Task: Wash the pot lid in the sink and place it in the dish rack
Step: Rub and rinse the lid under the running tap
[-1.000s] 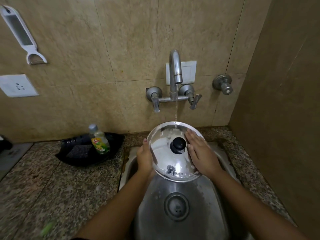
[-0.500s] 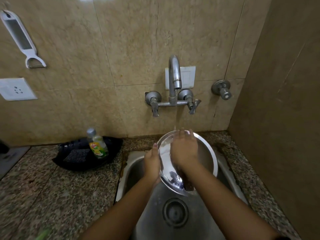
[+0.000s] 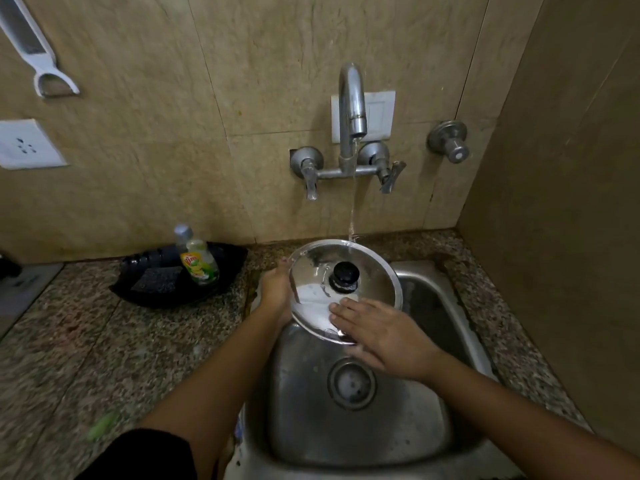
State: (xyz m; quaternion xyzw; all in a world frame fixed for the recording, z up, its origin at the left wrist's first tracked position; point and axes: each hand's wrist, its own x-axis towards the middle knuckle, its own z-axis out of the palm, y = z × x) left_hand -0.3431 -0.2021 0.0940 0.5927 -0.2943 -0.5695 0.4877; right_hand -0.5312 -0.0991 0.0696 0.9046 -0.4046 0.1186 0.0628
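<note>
A round steel pot lid with a black knob is held tilted over the steel sink, its top side facing me. My left hand grips the lid's left rim. My right hand lies flat on the lid's lower right part, fingers spread and pointing left. A thin stream of water falls from the tap onto the lid's far edge. No dish rack is in view.
A black tray with a dish soap bottle and a scrub pad sits on the granite counter left of the sink. A tiled wall stands behind, a side wall close on the right. The drain lies below the lid.
My right hand slid from the lid's upper middle down to its lower right edge, uncovering the knob. The left hand kept its grip on the rim while the lid turned slightly.
</note>
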